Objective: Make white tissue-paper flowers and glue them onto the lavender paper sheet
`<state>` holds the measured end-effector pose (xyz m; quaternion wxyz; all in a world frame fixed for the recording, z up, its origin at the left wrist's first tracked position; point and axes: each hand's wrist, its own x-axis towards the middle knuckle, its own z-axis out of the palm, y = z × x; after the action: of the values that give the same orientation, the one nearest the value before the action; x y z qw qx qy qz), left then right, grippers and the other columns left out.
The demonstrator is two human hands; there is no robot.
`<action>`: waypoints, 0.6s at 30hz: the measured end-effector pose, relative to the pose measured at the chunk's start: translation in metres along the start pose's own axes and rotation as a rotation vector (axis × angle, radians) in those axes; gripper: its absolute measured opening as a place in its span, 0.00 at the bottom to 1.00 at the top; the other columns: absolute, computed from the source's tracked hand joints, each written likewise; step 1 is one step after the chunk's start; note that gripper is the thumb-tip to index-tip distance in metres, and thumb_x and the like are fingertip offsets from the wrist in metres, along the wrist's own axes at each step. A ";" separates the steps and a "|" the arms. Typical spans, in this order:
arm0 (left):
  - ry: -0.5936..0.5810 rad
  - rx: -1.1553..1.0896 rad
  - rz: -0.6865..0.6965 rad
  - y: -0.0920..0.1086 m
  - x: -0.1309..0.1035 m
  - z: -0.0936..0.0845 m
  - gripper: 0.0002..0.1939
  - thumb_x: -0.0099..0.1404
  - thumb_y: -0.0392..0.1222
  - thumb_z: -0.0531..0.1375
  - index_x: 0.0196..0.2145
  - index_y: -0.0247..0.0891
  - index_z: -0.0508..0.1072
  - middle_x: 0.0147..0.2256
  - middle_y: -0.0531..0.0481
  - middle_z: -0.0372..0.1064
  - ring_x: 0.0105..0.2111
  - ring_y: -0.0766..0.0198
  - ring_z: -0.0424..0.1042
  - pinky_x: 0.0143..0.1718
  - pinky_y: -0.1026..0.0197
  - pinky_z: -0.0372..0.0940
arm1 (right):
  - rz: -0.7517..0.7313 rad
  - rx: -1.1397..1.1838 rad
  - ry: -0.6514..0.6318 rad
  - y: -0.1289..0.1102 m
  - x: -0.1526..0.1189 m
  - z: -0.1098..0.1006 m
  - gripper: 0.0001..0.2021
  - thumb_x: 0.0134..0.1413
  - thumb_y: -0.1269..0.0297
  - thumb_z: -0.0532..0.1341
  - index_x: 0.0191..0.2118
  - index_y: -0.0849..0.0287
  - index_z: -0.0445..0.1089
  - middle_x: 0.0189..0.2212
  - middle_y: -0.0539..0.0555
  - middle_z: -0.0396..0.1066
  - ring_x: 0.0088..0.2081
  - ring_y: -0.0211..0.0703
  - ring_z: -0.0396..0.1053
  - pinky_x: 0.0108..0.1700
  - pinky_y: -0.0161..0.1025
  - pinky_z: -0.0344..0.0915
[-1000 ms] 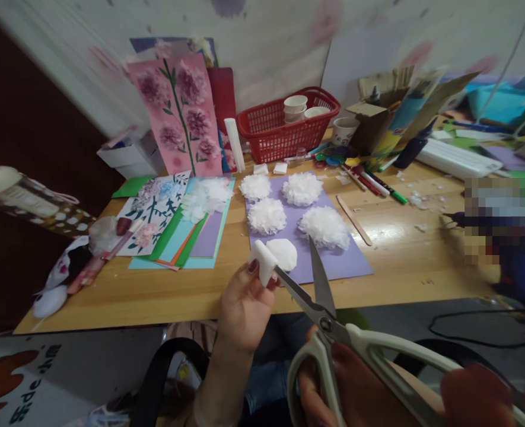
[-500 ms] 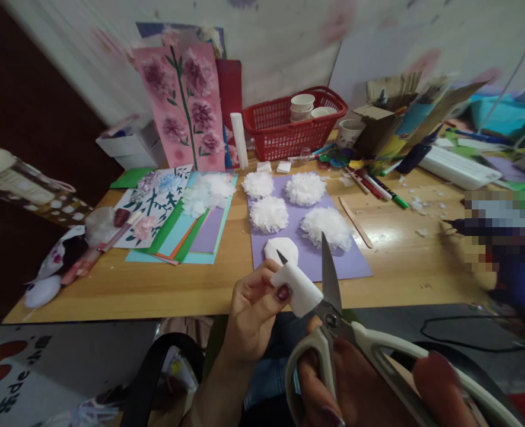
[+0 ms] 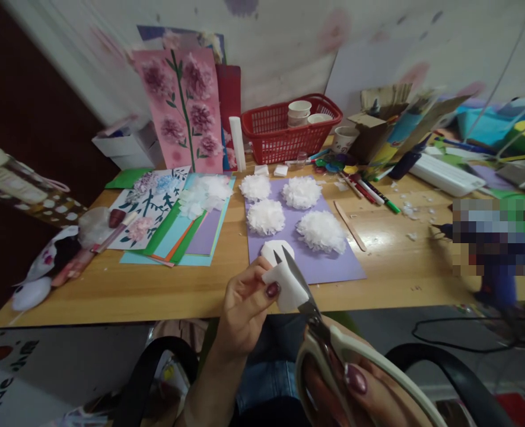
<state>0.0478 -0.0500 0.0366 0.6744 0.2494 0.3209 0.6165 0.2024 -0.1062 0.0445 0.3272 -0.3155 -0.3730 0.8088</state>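
Observation:
Thumb and fingers of my left hand (image 3: 247,308) pinch a folded piece of white paper (image 3: 289,289) at the table's front edge. My right hand (image 3: 355,379) is wrapped round the pale handles of the scissors (image 3: 313,317), whose blades lie nearly closed across the paper. Behind the blades, a round white paper stack (image 3: 271,250) rests on a purple sheet (image 3: 328,270). Four fluffy paper flowers stand on that sheet, among them a large one (image 3: 321,231) at the right and one (image 3: 266,217) at the left.
A red basket (image 3: 284,139) with paper cups stands at the back. Coloured sheets (image 3: 200,240) lie at the left, near a pink flower picture (image 3: 184,112). A wooden stick (image 3: 350,226), markers (image 3: 378,193) and a blue glue gun (image 3: 498,279) are on the right.
The scissor blades have come together from wide open, over the paper. My right hand has closed the handles and shifted a little. The view has moved slightly.

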 end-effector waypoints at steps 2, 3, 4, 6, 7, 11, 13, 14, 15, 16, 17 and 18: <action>-0.009 0.004 -0.002 0.000 0.002 -0.003 0.11 0.48 0.42 0.75 0.20 0.36 0.77 0.25 0.52 0.64 0.27 0.64 0.65 0.30 0.62 0.61 | -0.027 0.000 0.024 0.003 0.000 -0.002 0.21 0.57 0.41 0.62 0.35 0.56 0.63 0.15 0.43 0.58 0.16 0.30 0.57 0.18 0.26 0.56; -0.007 0.007 -0.002 -0.001 0.003 -0.005 0.12 0.47 0.42 0.75 0.20 0.36 0.77 0.25 0.52 0.65 0.28 0.64 0.66 0.31 0.62 0.61 | -0.046 0.002 0.020 0.005 0.001 -0.006 0.21 0.57 0.42 0.62 0.35 0.56 0.63 0.15 0.42 0.58 0.15 0.30 0.58 0.18 0.26 0.56; 0.002 0.010 -0.001 0.000 0.005 -0.007 0.12 0.47 0.43 0.76 0.20 0.36 0.78 0.26 0.51 0.67 0.29 0.64 0.67 0.32 0.63 0.62 | -0.069 -0.008 0.026 0.007 0.001 -0.011 0.21 0.56 0.42 0.63 0.36 0.56 0.63 0.15 0.42 0.60 0.14 0.30 0.59 0.18 0.27 0.58; 0.040 0.020 -0.003 0.001 0.007 -0.012 0.13 0.46 0.45 0.76 0.23 0.37 0.80 0.27 0.51 0.71 0.29 0.65 0.69 0.33 0.64 0.64 | -0.163 -0.123 0.189 0.004 0.000 -0.025 0.21 0.51 0.43 0.67 0.37 0.55 0.64 0.20 0.45 0.66 0.17 0.33 0.65 0.21 0.30 0.65; 0.067 0.027 -0.005 0.002 0.009 -0.014 0.13 0.45 0.46 0.77 0.25 0.37 0.81 0.27 0.51 0.73 0.29 0.65 0.70 0.33 0.65 0.65 | -0.228 -0.240 0.344 -0.001 -0.001 -0.035 0.21 0.48 0.45 0.70 0.37 0.55 0.65 0.24 0.47 0.69 0.21 0.35 0.68 0.25 0.32 0.68; 0.134 0.085 -0.008 0.010 0.016 -0.024 0.15 0.46 0.46 0.77 0.30 0.38 0.82 0.28 0.50 0.76 0.28 0.66 0.73 0.34 0.67 0.68 | -0.371 -0.868 1.054 -0.036 -0.005 -0.083 0.19 0.44 0.49 0.69 0.38 0.55 0.72 0.33 0.56 0.77 0.33 0.49 0.75 0.35 0.41 0.71; 0.148 0.131 -0.007 0.016 0.021 -0.028 0.15 0.48 0.46 0.76 0.31 0.38 0.82 0.30 0.50 0.76 0.29 0.67 0.73 0.34 0.67 0.69 | -0.319 -1.145 1.206 -0.052 -0.006 -0.107 0.20 0.46 0.46 0.63 0.38 0.56 0.73 0.33 0.59 0.77 0.34 0.56 0.76 0.37 0.48 0.71; 0.161 0.153 -0.002 0.019 0.023 -0.030 0.15 0.48 0.46 0.76 0.32 0.37 0.82 0.30 0.50 0.76 0.29 0.67 0.73 0.35 0.67 0.69 | -0.287 -1.257 1.231 -0.057 -0.005 -0.118 0.21 0.47 0.45 0.60 0.38 0.58 0.73 0.32 0.61 0.77 0.34 0.59 0.76 0.38 0.51 0.70; 0.182 0.173 0.005 0.022 0.026 -0.031 0.16 0.48 0.46 0.76 0.33 0.37 0.82 0.30 0.50 0.76 0.29 0.67 0.73 0.35 0.68 0.69 | -0.260 -1.342 1.246 -0.061 -0.004 -0.127 0.22 0.47 0.44 0.57 0.37 0.59 0.73 0.32 0.63 0.77 0.35 0.62 0.76 0.38 0.53 0.69; 0.199 0.195 0.017 0.026 0.029 -0.033 0.16 0.48 0.47 0.76 0.33 0.37 0.81 0.31 0.51 0.75 0.30 0.67 0.72 0.35 0.68 0.69 | -0.235 -1.401 1.252 -0.063 -0.001 -0.135 0.23 0.47 0.44 0.56 0.36 0.59 0.73 0.31 0.64 0.77 0.35 0.64 0.76 0.37 0.54 0.69; 0.206 0.221 0.028 0.029 0.033 -0.035 0.17 0.48 0.47 0.76 0.33 0.38 0.81 0.31 0.51 0.75 0.31 0.67 0.72 0.35 0.68 0.69 | -0.219 -1.435 1.258 -0.064 0.002 -0.142 0.23 0.48 0.44 0.54 0.36 0.59 0.72 0.31 0.65 0.77 0.34 0.65 0.76 0.36 0.55 0.69; 0.206 0.256 0.041 0.033 0.037 -0.036 0.17 0.49 0.48 0.76 0.34 0.38 0.81 0.32 0.51 0.75 0.31 0.66 0.72 0.34 0.68 0.69 | -0.215 -1.458 1.264 -0.064 0.006 -0.147 0.23 0.49 0.44 0.52 0.35 0.58 0.72 0.30 0.65 0.78 0.33 0.66 0.76 0.35 0.55 0.69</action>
<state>0.0002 -0.0121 0.0317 0.5878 0.2753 0.4593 0.6064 0.3288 -0.0110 0.0174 0.2633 -0.7815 -0.5650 0.0262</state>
